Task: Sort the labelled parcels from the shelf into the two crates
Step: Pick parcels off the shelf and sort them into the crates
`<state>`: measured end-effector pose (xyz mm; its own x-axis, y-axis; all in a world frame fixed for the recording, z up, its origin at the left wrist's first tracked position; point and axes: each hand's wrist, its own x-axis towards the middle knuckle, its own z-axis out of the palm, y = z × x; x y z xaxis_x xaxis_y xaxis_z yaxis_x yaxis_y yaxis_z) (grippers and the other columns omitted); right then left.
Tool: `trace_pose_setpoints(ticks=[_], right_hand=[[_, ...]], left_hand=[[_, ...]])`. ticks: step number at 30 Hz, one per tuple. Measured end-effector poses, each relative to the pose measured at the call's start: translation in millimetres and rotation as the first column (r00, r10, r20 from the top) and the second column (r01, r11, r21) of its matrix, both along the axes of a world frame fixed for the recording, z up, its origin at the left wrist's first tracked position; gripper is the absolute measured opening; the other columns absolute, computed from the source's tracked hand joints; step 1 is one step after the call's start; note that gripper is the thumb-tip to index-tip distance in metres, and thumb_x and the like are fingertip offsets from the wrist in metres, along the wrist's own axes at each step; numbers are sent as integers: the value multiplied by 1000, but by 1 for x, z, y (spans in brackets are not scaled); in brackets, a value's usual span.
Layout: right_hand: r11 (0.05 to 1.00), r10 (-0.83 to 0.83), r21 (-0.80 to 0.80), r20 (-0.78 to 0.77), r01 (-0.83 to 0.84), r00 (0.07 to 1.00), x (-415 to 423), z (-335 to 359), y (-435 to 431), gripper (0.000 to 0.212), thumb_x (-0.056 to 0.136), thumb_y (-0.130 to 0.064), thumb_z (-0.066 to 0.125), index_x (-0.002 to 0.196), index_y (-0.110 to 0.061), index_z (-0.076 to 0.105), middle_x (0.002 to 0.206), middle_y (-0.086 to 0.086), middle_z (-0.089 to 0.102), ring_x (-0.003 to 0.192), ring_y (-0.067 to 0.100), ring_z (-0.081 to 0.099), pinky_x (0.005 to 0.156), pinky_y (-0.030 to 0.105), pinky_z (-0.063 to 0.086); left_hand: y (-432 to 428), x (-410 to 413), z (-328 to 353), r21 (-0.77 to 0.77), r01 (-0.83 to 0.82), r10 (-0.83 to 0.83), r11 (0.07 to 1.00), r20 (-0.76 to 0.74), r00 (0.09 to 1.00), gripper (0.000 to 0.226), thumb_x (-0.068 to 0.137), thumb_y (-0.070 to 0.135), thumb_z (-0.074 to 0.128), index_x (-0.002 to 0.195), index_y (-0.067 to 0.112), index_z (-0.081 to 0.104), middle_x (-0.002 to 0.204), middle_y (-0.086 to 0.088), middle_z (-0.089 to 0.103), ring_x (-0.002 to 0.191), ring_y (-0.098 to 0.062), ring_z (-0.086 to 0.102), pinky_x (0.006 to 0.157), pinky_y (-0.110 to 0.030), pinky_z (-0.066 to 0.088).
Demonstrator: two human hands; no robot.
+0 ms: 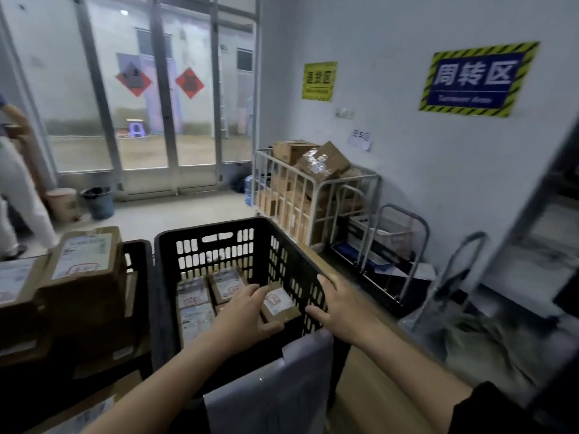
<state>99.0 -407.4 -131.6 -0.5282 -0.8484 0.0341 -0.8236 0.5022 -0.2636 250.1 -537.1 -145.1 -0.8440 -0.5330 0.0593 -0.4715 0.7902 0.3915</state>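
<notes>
A black slatted crate stands in front of me with several labelled cardboard parcels lying on its floor. My left hand reaches down inside it and holds a small brown parcel with a white label, fingers curled over its near side. My right hand rests on the crate's right rim, fingers spread and straight. A second black crate to the left is piled with larger labelled boxes. The shelf is only a blurred grey frame at the far right.
A white wire cage trolley full of cardboard boxes stands behind the crate by the wall. Folded hand trolleys lean at the right. Another person's legs are at the far left near buckets. Glass doors fill the back.
</notes>
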Motion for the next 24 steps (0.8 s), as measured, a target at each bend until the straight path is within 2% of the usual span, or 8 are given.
trace_pose_setpoints(ticks=[5, 12, 16, 24], right_hand=[[979, -190, -70, 19, 191, 982, 14, 13, 73, 73, 91, -52, 46, 148, -17, 18, 156, 8, 16, 144, 24, 16, 114, 36, 20], [892, -426, -140, 66, 431, 903, 21, 30, 188, 76, 91, -56, 44, 150, -19, 12, 158, 3, 10, 145, 18, 9, 117, 37, 18], [828, -536, -170, 42, 535, 843, 32, 44, 258, 76, 91, -55, 43, 150, -19, 11, 158, 2, 9, 145, 17, 9, 115, 34, 17], [667, -724, -212, 40, 714, 688, 83, 63, 419, 75, 92, -54, 43, 150, -22, 7, 159, 3, 6, 146, 18, 7, 116, 35, 19]], left_hand=[[48, -7, 13, 46, 135, -131, 990, -86, 988, 79, 82, 53, 59, 145, 20, 25, 151, -1, 27, 139, -18, 24, 113, -32, 25], [131, -41, 35, 82, 357, -346, 931, -123, 930, 78, 84, 53, 56, 146, 19, 24, 151, 0, 26, 140, -18, 22, 114, -32, 25], [187, -55, 41, 47, 467, -455, 883, -153, 877, 79, 82, 56, 56, 145, 22, 25, 150, 1, 28, 138, -18, 25, 112, -31, 26], [334, -60, 66, 10, 653, -628, 757, -267, 731, 79, 78, 54, 61, 141, 16, 34, 144, -3, 36, 137, -20, 29, 111, -30, 27]])
